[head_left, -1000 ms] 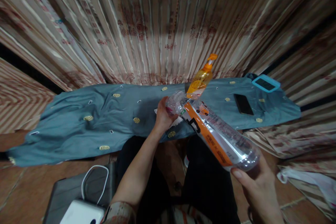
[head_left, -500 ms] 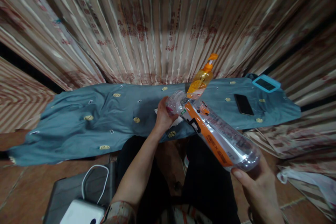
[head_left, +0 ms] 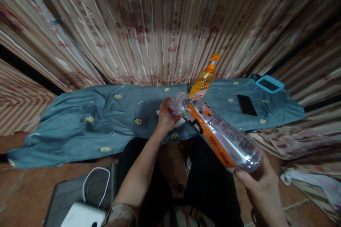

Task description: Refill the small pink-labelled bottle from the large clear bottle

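A clear, orange-labelled plastic bottle (head_left: 213,133) is clasped by the right grip (head_left: 263,186); clear plastic (head_left: 176,104) at its neck, by the left grip (head_left: 165,117).

Striped curtains (head_left: 157,32) hang behind — reddish-brown tiled floor (head_left: 34,188) below.

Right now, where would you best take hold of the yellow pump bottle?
Probably around the body of the yellow pump bottle, below its orange pump head, coming from the person's right: it seems to stand upright, clear plastic overlaps its base in this view, and the curtain hangs behind.
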Demonstrator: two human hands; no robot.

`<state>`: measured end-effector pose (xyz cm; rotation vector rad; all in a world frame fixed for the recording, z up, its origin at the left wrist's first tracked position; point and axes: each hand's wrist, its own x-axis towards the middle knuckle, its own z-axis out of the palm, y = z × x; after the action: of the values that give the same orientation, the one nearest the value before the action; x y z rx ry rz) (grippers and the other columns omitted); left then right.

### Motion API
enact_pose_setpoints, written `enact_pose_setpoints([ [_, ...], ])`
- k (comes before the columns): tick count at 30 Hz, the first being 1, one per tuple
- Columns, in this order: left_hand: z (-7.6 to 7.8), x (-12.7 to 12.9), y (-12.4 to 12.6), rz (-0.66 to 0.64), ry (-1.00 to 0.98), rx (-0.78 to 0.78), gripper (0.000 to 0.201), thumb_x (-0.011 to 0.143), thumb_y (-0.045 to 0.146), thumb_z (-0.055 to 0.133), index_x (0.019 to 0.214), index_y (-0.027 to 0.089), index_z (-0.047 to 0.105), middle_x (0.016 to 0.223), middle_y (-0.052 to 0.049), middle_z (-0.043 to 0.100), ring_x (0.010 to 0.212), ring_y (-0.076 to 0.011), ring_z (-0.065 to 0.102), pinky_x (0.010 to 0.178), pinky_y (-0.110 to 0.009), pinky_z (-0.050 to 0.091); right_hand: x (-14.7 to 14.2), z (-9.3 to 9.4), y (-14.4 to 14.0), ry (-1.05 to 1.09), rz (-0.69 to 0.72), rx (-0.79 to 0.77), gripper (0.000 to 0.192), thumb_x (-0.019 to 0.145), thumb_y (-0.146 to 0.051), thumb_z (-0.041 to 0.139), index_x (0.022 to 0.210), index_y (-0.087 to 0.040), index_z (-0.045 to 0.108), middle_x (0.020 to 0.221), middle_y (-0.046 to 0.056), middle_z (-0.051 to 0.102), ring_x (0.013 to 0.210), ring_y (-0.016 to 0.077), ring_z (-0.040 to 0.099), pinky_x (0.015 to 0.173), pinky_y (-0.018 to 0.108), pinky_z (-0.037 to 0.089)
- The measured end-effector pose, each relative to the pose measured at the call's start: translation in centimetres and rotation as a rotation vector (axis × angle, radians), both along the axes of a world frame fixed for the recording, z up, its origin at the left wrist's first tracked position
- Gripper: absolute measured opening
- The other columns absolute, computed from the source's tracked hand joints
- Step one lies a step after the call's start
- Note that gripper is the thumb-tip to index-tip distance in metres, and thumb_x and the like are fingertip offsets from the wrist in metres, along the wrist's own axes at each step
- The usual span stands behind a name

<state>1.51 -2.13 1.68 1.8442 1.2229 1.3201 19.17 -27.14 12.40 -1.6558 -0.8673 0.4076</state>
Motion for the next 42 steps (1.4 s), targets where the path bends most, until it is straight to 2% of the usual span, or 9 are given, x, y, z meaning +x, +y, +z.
enact_pose_setpoints([
  [4, 0.23, 0.05, -0.06, 0.002, -0.001, -0.009, 0.091, 0.058, 0.019, 0.089, 0.138, 0.02, 0.046, 0.139, -0.016, 0.063, 0.131, -0.0353, 0.063, 0.111, -0.052, 0.053, 0.04, -0.14, 0.13, 0.002, 0.018, 0.012, 0.073, 0.057, -0.048, 0.094, 0.118, -0.018, 0.071, 0.104, 0.007, 0.083, 0.092, 0.0276, 0.079, 0.079, 0.033, 0.062],
  [10, 0.37, 0.06, -0.12, -0.009, -0.015, -0.016, 0.092, 0.058, 0.019, 0.089, 0.138, 0.019, 0.046, 0.14, -0.017, 0.062, 0.132, -0.0359, 0.062, 0.112, -0.053, 0.053, 0.34, -0.3, 0.0, 0.007, 0.01, -0.016, 0.078, 0.054, -0.049, 0.096, 0.12, -0.016, 0.071, 0.106, 0.007, 0.083, 0.095, 0.0274, 0.078, 0.082, 0.032, 0.06],
  [17, 0.32, -0.07, -0.13, -0.013, -0.011, -0.008, 0.092, 0.058, 0.018, 0.089, 0.139, 0.02, 0.046, 0.14, -0.016, 0.062, 0.132, -0.0348, 0.063, 0.111, -0.051, 0.054, 0.1, -0.13, -0.04, 0.008, 0.014, -0.005, 0.075, 0.057, -0.049, 0.095, 0.12, -0.017, 0.07, 0.104, 0.007, 0.083, 0.094, 0.0282, 0.078, 0.081, 0.033, 0.06],
  [23, 0.38, -0.06, -0.14, -0.021, -0.013, -0.024, 0.091, 0.059, 0.019, 0.088, 0.139, 0.018, 0.045, 0.14, -0.017, 0.061, 0.133, -0.0355, 0.062, 0.111, -0.051, 0.054, -0.01, -0.02, -0.05, -0.003, -0.027, -0.046, 0.083, 0.052, -0.05, 0.095, 0.121, -0.013, 0.07, 0.108, 0.009, 0.083, 0.097, 0.0281, 0.077, 0.084, 0.032, 0.059],
  [32, 0.31, -0.01, -0.09, -0.019, -0.014, -0.008, 0.091, 0.059, 0.021, 0.09, 0.139, 0.02, 0.046, 0.139, -0.015, 0.063, 0.131, -0.0345, 0.063, 0.11, -0.051, 0.054, -0.12, 0.27, 0.23, 0.019, -0.019, -0.04, 0.079, 0.051, -0.049, 0.094, 0.117, -0.014, 0.069, 0.102, 0.008, 0.084, 0.091, 0.0271, 0.076, 0.08, 0.031, 0.058],
  [38, 0.32, -0.08, -0.14, -0.008, -0.003, -0.008, 0.091, 0.059, 0.02, 0.089, 0.139, 0.018, 0.046, 0.14, -0.017, 0.062, 0.133, -0.0353, 0.062, 0.112, -0.051, 0.053, 0.18, -0.25, -0.17, -0.003, -0.013, -0.037, 0.083, 0.052, -0.051, 0.095, 0.122, -0.014, 0.069, 0.106, 0.008, 0.083, 0.095, 0.0268, 0.076, 0.083, 0.031, 0.057],
  [42, 0.19, -0.11, -0.12, -0.012, -0.006, -0.002, 0.091, 0.059, 0.02, 0.089, 0.139, 0.019, 0.045, 0.141, -0.016, 0.062, 0.133, -0.0347, 0.063, 0.111, -0.05, 0.054, 0.17, -0.56, -0.21, -0.005, 0.001, -0.027, 0.08, 0.055, -0.053, 0.095, 0.121, -0.016, 0.069, 0.102, 0.006, 0.084, 0.091, 0.0263, 0.076, 0.08, 0.032, 0.057],
])
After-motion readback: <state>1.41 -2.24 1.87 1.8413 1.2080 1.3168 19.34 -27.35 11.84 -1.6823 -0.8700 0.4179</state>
